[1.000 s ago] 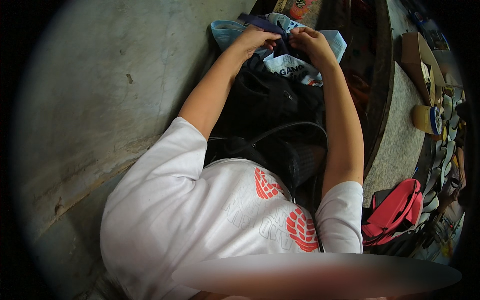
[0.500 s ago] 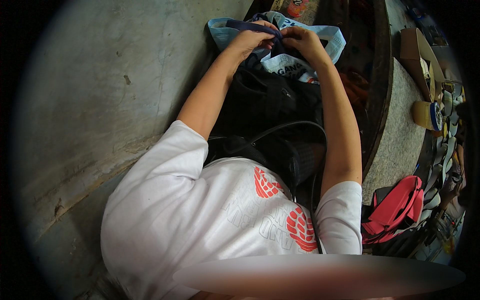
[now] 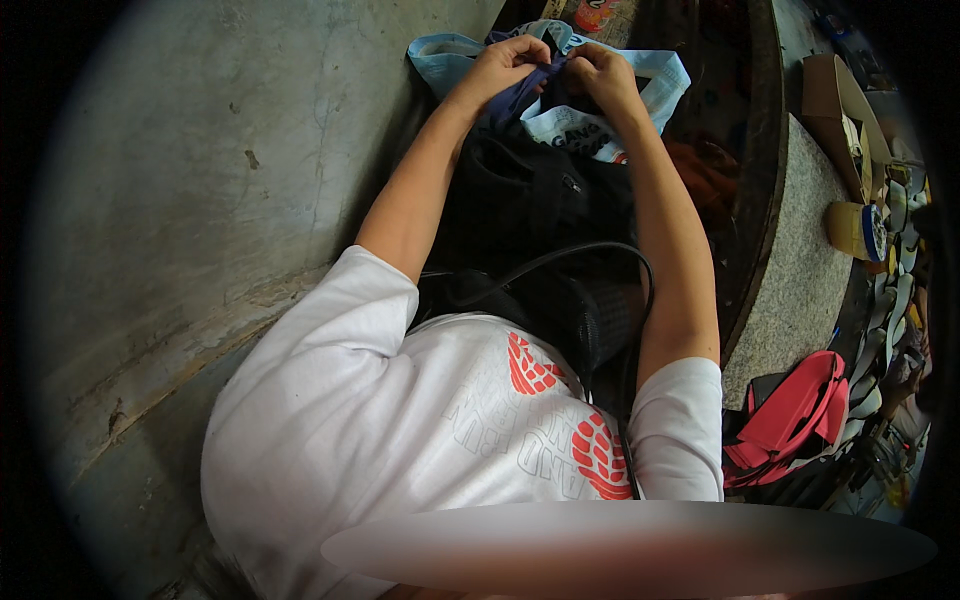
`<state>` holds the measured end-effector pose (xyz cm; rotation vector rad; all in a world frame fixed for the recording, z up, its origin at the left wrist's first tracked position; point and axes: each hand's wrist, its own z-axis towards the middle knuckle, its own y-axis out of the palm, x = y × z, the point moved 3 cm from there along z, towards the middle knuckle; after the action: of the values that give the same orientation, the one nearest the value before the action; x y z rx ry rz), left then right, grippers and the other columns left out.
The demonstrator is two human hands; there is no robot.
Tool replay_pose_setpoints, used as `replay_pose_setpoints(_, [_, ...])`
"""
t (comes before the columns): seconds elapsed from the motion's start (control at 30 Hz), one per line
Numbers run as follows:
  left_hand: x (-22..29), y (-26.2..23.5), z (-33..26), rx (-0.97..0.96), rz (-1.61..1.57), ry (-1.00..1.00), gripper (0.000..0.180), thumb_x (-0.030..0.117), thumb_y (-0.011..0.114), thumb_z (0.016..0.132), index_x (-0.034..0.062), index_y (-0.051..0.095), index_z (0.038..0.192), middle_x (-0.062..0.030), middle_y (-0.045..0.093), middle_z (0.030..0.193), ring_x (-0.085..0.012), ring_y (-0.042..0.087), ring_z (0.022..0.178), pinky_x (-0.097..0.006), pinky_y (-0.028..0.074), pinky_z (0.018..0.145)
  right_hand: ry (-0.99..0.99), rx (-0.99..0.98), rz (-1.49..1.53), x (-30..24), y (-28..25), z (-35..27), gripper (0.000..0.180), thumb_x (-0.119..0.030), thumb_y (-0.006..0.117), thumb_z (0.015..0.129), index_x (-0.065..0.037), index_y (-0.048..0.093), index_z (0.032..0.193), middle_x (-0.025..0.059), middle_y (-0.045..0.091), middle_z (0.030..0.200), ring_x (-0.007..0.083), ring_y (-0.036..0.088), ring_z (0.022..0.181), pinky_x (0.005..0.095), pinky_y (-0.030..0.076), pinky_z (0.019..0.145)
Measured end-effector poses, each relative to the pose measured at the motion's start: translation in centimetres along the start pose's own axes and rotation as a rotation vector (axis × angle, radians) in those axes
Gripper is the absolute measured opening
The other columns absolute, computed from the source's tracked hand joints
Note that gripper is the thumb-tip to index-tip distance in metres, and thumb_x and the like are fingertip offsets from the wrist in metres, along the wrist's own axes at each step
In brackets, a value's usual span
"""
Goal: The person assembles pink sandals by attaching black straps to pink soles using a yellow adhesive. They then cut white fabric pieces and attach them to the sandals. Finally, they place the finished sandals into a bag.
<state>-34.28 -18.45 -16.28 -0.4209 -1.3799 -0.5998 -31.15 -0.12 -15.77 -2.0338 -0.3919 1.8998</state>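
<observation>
Both my arms reach forward over a light blue and white printed bag (image 3: 662, 88), which gapes open. My left hand (image 3: 508, 66) pinches a dark blue strip of cloth (image 3: 520, 95) above the bag's opening. Close to its right, my right hand (image 3: 603, 76) has thumb and forefinger closed at the other end of that cloth. The fingertips of the two hands are a small gap apart. Part of the cloth hangs down into the bag, and its lower end is hidden. Just nearer to me lies black fabric (image 3: 545, 195) with a zipper pull.
A concrete wall (image 3: 210, 180) rises on the left. To the right runs a grey ledge (image 3: 795, 250) bearing an open cardboard box (image 3: 835, 120) and a yellowish jar with a blue lid (image 3: 850, 230). A red and black bag (image 3: 795, 420) lies nearer. A black cable (image 3: 590, 245) crosses my lap.
The dark blue cloth, stretched level across my left hand before, now slants down between my hands. My right hand has shifted slightly, and the fingertips have drawn a little apart.
</observation>
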Motion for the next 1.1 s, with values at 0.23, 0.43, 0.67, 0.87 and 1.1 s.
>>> replay_pose_setpoints(0.23, [0.2, 0.2, 0.0, 0.014, 0.076, -0.110, 0.022, 0.000, 0.059, 0.097, 0.0063, 0.063, 0.118, -0.0043, 0.067, 0.104, -0.0130, 0.069, 0.088, -0.030, 0.061, 0.079, -0.144, -0.022, -0.092, -0.7, -0.2, -0.9, 0.020, -0.011, 0.067, 0.093, -0.004, 0.072, 0.111, 0.0090, 0.074, 0.089, 0.0173, 0.073, 0.077, 0.0292, 0.058, 0.074])
replay_pose_setpoints(0.43, [0.5, 0.6, 0.2, -0.012, 0.194, -0.006, 0.023, 0.003, 0.060, 0.097, 0.0060, 0.063, 0.119, -0.0023, 0.066, 0.102, -0.0112, 0.067, 0.091, -0.026, 0.057, 0.083, 0.121, 0.060, 0.424, 0.1, -0.4, -0.9, 0.020, -0.014, 0.060, 0.099, 0.001, 0.068, 0.108, 0.0098, 0.072, 0.090, 0.0195, 0.072, 0.076, 0.0300, 0.060, 0.070])
replay_pose_setpoints(0.67, [0.4, 0.8, 0.0, 0.025, 0.170, 0.050, 0.020, 0.003, 0.061, 0.093, 0.0080, 0.062, 0.113, 0.0018, 0.061, 0.096, -0.0081, 0.061, 0.090, -0.025, 0.052, 0.083, 0.105, 0.057, 0.509, 0.1, -0.4, -1.1, 0.021, -0.018, 0.057, 0.102, 0.002, 0.060, 0.106, 0.0108, 0.067, 0.089, 0.0221, 0.072, 0.075, 0.0338, 0.063, 0.071])
replay_pose_setpoints(0.87, [0.6, 1.7, 0.2, -0.056, 0.237, -0.047, 0.016, 0.005, 0.060, 0.091, 0.0093, 0.060, 0.106, 0.0023, 0.056, 0.092, -0.0076, 0.056, 0.083, -0.023, 0.050, 0.075, 0.292, 0.196, 0.701, 0.3, -0.2, -1.3, 0.014, -0.011, 0.054, 0.099, 0.001, 0.058, 0.107, 0.0089, 0.066, 0.091, 0.0193, 0.069, 0.076, 0.0338, 0.061, 0.070])
replay_pose_setpoints(1.1, [-0.1, 1.4, 0.4, 0.041, 0.189, -0.110, 0.008, 0.008, 0.062, 0.097, 0.0100, 0.060, 0.105, 0.0011, 0.061, 0.091, -0.0083, 0.063, 0.083, -0.026, 0.055, 0.070, -0.006, 0.040, 0.213, -0.6, -0.9, -1.4, 0.018, -0.005, 0.054, 0.098, -0.002, 0.055, 0.116, 0.0141, 0.067, 0.092, 0.0248, 0.073, 0.073, 0.0351, 0.064, 0.066])
